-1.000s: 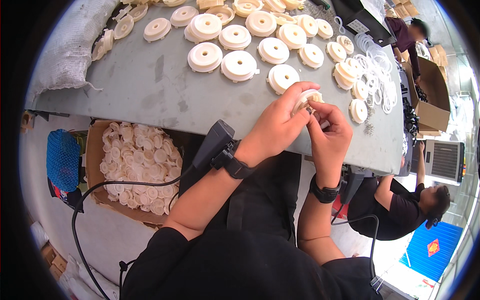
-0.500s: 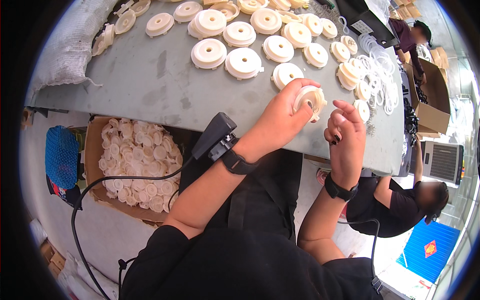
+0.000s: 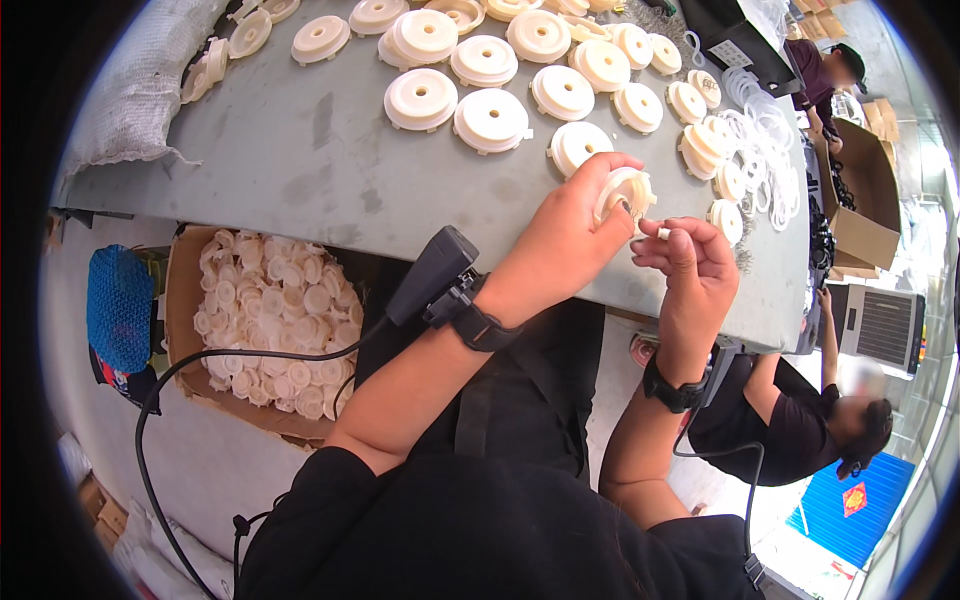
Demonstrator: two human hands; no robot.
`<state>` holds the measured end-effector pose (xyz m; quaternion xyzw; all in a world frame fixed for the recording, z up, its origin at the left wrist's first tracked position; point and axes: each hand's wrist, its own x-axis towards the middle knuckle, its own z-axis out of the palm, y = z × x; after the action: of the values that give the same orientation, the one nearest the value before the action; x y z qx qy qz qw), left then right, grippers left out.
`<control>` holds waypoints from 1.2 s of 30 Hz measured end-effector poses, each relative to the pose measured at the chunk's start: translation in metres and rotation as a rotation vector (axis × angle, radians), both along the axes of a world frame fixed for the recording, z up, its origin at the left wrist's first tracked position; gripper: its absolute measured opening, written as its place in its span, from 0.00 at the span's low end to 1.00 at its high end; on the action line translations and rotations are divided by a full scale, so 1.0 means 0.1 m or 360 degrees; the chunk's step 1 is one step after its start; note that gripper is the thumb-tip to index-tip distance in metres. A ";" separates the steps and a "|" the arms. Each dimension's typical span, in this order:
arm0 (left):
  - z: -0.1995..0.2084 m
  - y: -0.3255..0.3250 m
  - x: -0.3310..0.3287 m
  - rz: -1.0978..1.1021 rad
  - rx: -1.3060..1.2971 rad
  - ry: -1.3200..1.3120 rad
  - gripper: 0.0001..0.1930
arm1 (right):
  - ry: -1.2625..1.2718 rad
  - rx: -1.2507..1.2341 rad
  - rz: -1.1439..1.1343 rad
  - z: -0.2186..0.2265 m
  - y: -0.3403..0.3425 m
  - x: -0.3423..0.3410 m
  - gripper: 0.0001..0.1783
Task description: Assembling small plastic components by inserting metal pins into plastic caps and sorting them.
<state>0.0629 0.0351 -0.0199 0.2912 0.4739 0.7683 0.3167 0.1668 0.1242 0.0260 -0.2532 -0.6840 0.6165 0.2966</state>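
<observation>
My left hand (image 3: 568, 238) is closed around a round cream plastic cap (image 3: 628, 187), tilted on edge above the table's near edge, thumb pressed on its face. Just right of it, my right hand (image 3: 697, 280) pinches a small white piece (image 3: 664, 233) between thumb and fingers; its exact kind is too small to make out. The fingertips of that hand are close to the cap's lower rim. Behind the hands, a similar cream disc (image 3: 578, 148) lies on the table, one of several with a centre hole.
The grey table (image 3: 300, 190) holds many cream discs, with white rings (image 3: 765, 160) at right and a black box (image 3: 735, 45) behind. A white sack (image 3: 130, 110) lies at left. Below stands a carton (image 3: 185, 300) of cream parts. Two people work at right.
My right hand has turned and moved closer to the cap, and a small white piece now shows in its fingertips. My left hand keeps its hold, the cap slightly turned.
</observation>
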 end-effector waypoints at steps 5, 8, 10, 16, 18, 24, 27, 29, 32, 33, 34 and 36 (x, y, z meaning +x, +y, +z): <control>0.04 -0.02 0.00 -0.0042 -0.0041 0.0083 0.20 | -0.0072 0.0092 0.0072 0.01 -0.04 -0.06 0.06; 0.05 -0.04 0.00 -0.0097 -0.0015 0.0012 0.19 | -0.0059 -0.0022 0.0146 -0.02 -0.02 -0.05 0.07; 0.05 -0.04 0.00 -0.0155 0.0013 -0.0054 0.19 | -0.0078 -0.0125 0.0170 0.01 -0.02 -0.06 0.07; 0.06 -0.06 0.01 -0.0137 0.0103 -0.0076 0.19 | -0.0131 -0.0293 0.0213 0.02 0.06 -0.04 0.09; 0.04 -0.06 0.01 -0.0130 0.0110 0.0011 0.19 | -0.0098 -0.0284 0.0164 0.00 0.05 -0.04 0.09; 0.07 -0.07 0.02 -0.0051 -0.0117 0.0216 0.21 | -0.0138 0.0050 0.0262 -0.16 -0.03 -0.09 0.09; 0.02 -0.05 0.01 -0.0046 -0.0040 0.0204 0.23 | -0.0006 -0.0258 0.0317 -0.22 -0.01 -0.07 0.10; 0.03 -0.04 0.01 -0.0017 0.0004 0.0168 0.24 | 0.0150 -0.0467 0.0354 -0.23 0.00 -0.05 0.11; 0.01 -0.04 0.02 0.0024 0.0077 0.0087 0.25 | 0.0210 -0.0493 0.0336 -0.18 -0.03 -0.07 0.11; 0.00 -0.04 0.02 0.0037 0.0109 0.0045 0.26 | 0.0211 -0.0496 0.0337 -0.17 -0.02 -0.07 0.11; 0.01 -0.04 0.01 0.0038 0.0106 0.0046 0.26 | 0.0208 -0.0470 0.0328 -0.16 -0.02 -0.07 0.11; 0.03 -0.05 0.00 0.0030 0.0081 0.0070 0.25 | 0.0205 -0.0445 0.0316 -0.16 0.00 -0.07 0.10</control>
<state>0.0634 0.0302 -0.0170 0.3115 0.4639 0.7764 0.2917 0.1599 0.1237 0.0100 -0.1833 -0.5928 0.7468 0.2393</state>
